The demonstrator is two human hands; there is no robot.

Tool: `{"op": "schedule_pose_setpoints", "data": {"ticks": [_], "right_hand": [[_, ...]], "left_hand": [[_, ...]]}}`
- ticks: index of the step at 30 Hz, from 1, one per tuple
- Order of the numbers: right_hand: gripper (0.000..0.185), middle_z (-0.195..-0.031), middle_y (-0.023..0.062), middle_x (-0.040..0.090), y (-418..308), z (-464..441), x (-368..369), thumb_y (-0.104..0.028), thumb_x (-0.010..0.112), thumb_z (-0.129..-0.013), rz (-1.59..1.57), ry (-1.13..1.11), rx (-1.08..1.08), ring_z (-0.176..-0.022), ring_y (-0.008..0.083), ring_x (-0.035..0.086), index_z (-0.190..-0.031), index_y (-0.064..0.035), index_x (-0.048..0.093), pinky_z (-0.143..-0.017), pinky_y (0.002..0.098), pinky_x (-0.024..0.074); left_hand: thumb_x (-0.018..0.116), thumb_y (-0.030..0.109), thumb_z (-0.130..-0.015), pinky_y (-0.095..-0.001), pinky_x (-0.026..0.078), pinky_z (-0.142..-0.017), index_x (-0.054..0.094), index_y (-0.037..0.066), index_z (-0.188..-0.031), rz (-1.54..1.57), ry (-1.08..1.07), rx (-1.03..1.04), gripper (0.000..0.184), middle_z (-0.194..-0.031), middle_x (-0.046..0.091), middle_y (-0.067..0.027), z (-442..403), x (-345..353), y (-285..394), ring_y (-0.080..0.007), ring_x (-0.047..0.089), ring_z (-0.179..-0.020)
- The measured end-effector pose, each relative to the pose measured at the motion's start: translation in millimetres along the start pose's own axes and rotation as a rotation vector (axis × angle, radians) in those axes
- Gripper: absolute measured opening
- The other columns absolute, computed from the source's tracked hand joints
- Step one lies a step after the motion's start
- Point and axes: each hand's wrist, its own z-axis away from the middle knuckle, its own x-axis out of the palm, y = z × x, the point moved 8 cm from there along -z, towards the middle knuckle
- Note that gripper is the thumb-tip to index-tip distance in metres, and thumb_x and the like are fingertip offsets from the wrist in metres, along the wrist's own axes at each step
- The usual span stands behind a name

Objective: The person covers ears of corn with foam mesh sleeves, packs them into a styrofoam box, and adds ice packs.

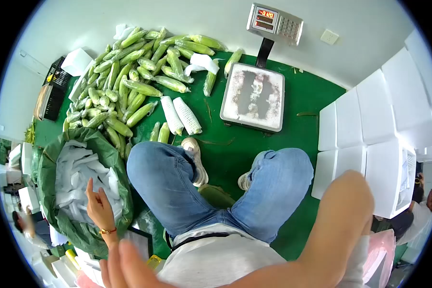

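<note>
The fingers (89, 188) of my left hand (100, 211) are loosely open, the index stretched forward, above the limp white foam net sleeves (84, 165) heaped in a wide-mouthed green woven sack (47, 168); I cannot tell whether they touch. My right hand (129, 269) crosses my body close to the left wrist, blurred and partly cut off, so I cannot tell whether its fingers grip anything. Just beyond my left knee, two corn cobs in white foam netting (180, 115) lie side by side. Behind them spreads a big pile of green-husked corn in clear film (124, 91). To its right stands a silver-framed platform scale (247, 96) with red digits. Farther right, white foam boxes (350, 125) are stacked on the green floor (297, 129).
</note>
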Motion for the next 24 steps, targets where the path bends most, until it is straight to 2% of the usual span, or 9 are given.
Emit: {"op": "schedule_pose_setpoints", "data": {"ticks": [6,8,10,11,13,15,18,20,24], "right_hand": [[0.031,-0.108,0.0046,0.064,28.9,14.5,-37.3,-0.027,0.063,-0.080,-0.422,0.100,-0.054,-0.095,0.0178,0.062,-0.106,-0.0092,0.065,-0.074,0.0318,0.0489],[0.028,-0.104,0.0053,0.065,78.1,36.9,-51.5,-0.020,0.064,-0.078,-0.195,0.467,0.212,-0.090,0.0209,0.062,-0.103,-0.0080,0.065,-0.073,0.0333,0.0492],[0.026,-0.095,0.0070,0.067,133.5,73.7,-49.4,-0.005,0.065,-0.073,0.191,0.815,0.716,-0.081,0.0280,0.062,-0.098,-0.0050,0.066,-0.070,0.0366,0.0497],[0.019,-0.092,0.0072,0.067,154.5,86.1,-33.3,-0.004,0.065,-0.074,0.499,0.814,0.857,-0.083,0.0276,0.061,-0.093,-0.0050,0.067,-0.069,0.0367,0.0484],[0.018,-0.080,0.0086,0.066,198.9,112.3,24.3,-0.006,0.066,-0.076,0.385,0.751,0.880,-0.074,0.0262,0.063,-0.093,-0.0081,0.067,-0.063,0.0366,0.0482],[0.015,-0.068,0.0088,0.064,231.4,124.3,88.4,-0.006,0.066,-0.076,0.299,0.410,0.995,-0.061,0.0259,0.062,-0.091,-0.0113,0.067,-0.055,0.0365,0.0467],[0.002,-0.061,0.0095,0.061,220.1,110.1,74.4,-0.011,0.067,-0.078,0.267,0.604,0.920,-0.053,0.0268,0.059,-0.080,-0.0102,0.066,-0.050,0.0363,0.0445],[0.008,-0.061,0.0108,0.060,230.3,103.4,74.2,-0.013,0.067,-0.079,0.217,0.580,0.875,-0.053,0.0281,0.058,-0.073,-0.0079,0.064,-0.050,0.0372,0.0429],[0.026,-0.058,0.0146,0.053,248.4,110.8,103.1,-0.016,0.065,-0.081,0.231,0.298,0.843,-0.053,0.0334,0.052,-0.062,-0.0032,0.054,-0.050,0.0426,0.0366]], "left_hand": [[0.061,0.009,-0.086,-0.0308,0.042,-0.053,0.053,0.012,-0.129,0.018,-0.001,-0.035,0.045,-0.060,0.052,-0.0040,-24.1,7.4,-22.7,-0.0170,0.049,-0.051],[0.062,0.010,-0.085,-0.0307,0.044,-0.054,0.052,0.012,-0.129,0.035,-0.029,-0.090,0.046,-0.064,0.056,-0.0053,-20.4,11.4,-33.7,-0.0181,0.054,-0.054],[0.062,0.010,-0.084,-0.0310,0.045,-0.054,0.051,0.012,-0.130,0.031,-0.042,-0.114,0.047,-0.066,0.058,-0.0055,-13.2,13.8,-42.4,-0.0186,0.056,-0.054],[0.062,0.010,-0.084,-0.0311,0.045,-0.053,0.051,0.012,-0.130,0.042,-0.060,-0.130,0.048,-0.066,0.058,-0.0053,-5.5,20.3,-48.4,-0.0187,0.056,-0.053],[0.062,0.012,-0.083,-0.0315,0.047,-0.054,0.049,0.012,-0.133,0.014,-0.146,-0.143,0.051,-0.067,0.059,-0.0044,8.1,32.6,-55.8,-0.0190,0.057,-0.055],[0.063,0.014,-0.083,-0.0318,0.047,-0.054,0.047,0.012,-0.134,-0.019,-0.236,-0.177,0.054,-0.069,0.060,-0.0039,22.9,45.5,-59.7,-0.0191,0.059,-0.056],[0.064,0.017,-0.081,-0.0442,0.050,-0.068,0.042,0.012,-0.135,-0.022,-0.414,-0.289,0.058,-0.090,0.065,-0.0143,47.8,62.4,-58.9,-0.0337,0.063,-0.081],[0.064,0.021,-0.079,-0.0466,0.050,-0.074,0.040,0.012,-0.134,-0.078,-0.548,-0.257,0.061,-0.098,0.063,-0.0167,69.9,79.1,-54.8,-0.0356,0.061,-0.087],[0.063,0.029,-0.082,-0.0408,0.048,-0.075,0.042,0.014,-0.135,-0.124,-0.611,-0.246,0.059,-0.096,0.060,-0.0108,125.3,92.6,-58.4,-0.0272,0.061,-0.088]]}}
